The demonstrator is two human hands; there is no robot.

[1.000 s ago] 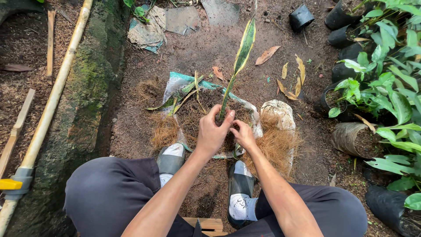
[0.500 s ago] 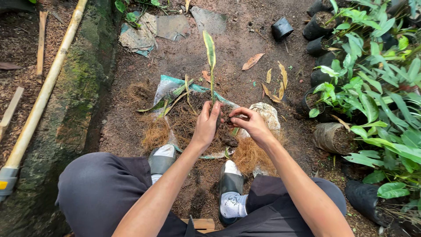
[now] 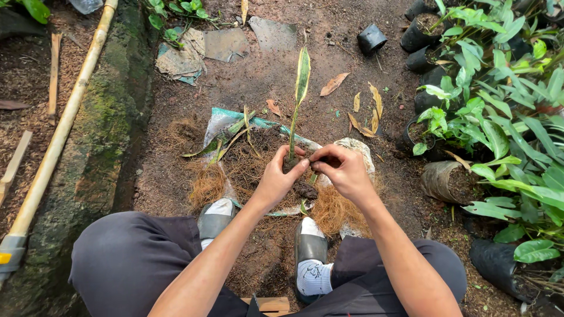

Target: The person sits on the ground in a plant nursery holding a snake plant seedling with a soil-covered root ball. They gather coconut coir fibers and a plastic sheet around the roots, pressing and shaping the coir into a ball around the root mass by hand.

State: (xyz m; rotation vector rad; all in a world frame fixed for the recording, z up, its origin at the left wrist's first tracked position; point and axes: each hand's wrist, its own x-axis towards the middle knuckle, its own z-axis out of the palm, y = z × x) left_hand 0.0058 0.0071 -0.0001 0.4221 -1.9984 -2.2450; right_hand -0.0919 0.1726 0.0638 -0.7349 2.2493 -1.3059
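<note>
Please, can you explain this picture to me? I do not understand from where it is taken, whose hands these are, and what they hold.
The picture comes from a camera worn on a person's head, looking down, so the two bare arms are that person's own. The person sits low, with knees and sandalled feet at the bottom edge.

The left hand grips the base of a young plant with one tall green and yellow leaf. The right hand pinches something small beside that base; I cannot tell what it is.

Under the hands lie dark soil and brown fibre on a plastic sheet spread over bare ground. Potted plants stand to the right, a bamboo pole lies to the left.
</note>
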